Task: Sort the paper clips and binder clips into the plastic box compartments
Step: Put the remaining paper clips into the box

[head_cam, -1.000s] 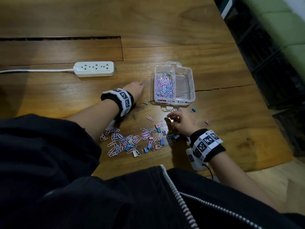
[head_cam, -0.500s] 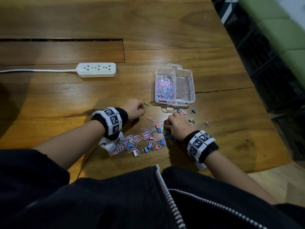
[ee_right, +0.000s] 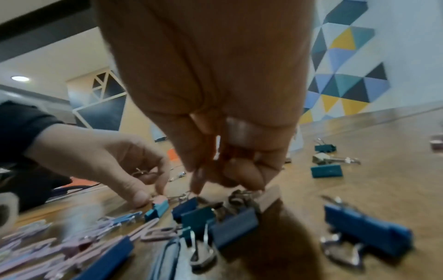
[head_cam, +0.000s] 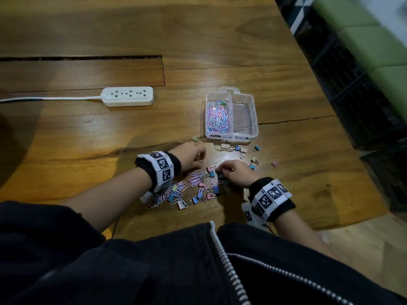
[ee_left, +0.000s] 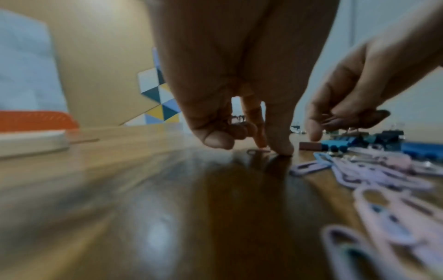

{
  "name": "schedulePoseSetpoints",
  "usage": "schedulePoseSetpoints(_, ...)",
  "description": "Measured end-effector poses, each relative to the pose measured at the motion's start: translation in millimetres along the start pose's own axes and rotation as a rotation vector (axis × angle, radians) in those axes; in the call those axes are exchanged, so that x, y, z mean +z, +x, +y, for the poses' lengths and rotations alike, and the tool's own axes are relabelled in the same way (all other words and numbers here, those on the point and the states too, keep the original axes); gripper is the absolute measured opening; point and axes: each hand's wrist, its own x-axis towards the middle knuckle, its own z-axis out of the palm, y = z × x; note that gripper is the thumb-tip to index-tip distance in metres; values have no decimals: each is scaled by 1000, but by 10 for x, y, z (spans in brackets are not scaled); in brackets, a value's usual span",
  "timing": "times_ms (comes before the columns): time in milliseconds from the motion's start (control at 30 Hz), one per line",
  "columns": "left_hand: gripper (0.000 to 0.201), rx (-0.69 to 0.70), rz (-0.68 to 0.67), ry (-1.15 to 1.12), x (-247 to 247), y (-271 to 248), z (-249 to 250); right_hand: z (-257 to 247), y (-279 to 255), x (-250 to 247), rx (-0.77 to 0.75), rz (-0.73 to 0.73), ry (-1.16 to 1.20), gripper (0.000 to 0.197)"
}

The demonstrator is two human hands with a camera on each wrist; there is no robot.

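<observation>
Head view: left hand point(head_cam: 191, 156), moved from beside the clear plastic two-compartment box point(head_cam: 253, 119), fingertips pinching a pink wire paper clip point(head_cam: 200, 160); right hand point(head_cam: 234, 173) apparently grasping blue binder clips point(ee_right: 233, 220).

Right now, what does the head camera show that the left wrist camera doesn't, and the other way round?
Only the head view shows the plastic box, paper clips filling its left compartment, the right one bare. Only the left wrist view shows the left hand's fingertips touching the table beside a lone paper clip. Both show the right hand over the binder clips.
</observation>
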Motion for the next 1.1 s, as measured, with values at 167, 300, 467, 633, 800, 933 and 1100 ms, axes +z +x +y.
schedulePoseSetpoints(167, 26, -19, -9, 73, 45, -37, 0, 131, 5, -91, 11, 257, 387, 20)
schedulePoseSetpoints(300, 22, -129, -58, -342, 66, -56, -82, 209, -130, -170, 33, 125, 912, 28)
schedulePoseSetpoints(467, 25, -297, -137, -1153, -10, -136, -82, 157, -170, -30, 55, -51, 497, 31)
schedulePoseSetpoints(633, 15, -434, -199, -1137, 13, -155, -45, 122, -11, 58, 9, 132, 296, 32)
schedulePoseSetpoints(800, 25, -195, -101, -470, 50, -202, 0, 126, -110, 6, -36, 253, 333, 30)
schedulePoseSetpoints(933, 38, -63, -119, -60, 140, -257, 2, 172, -209, 148, -110, 199, 0, 20)
schedulePoseSetpoints(1100, 27, -54, -81, 56, 190, -247, 35, 240, -189, 234, -136, 258, -272, 20)
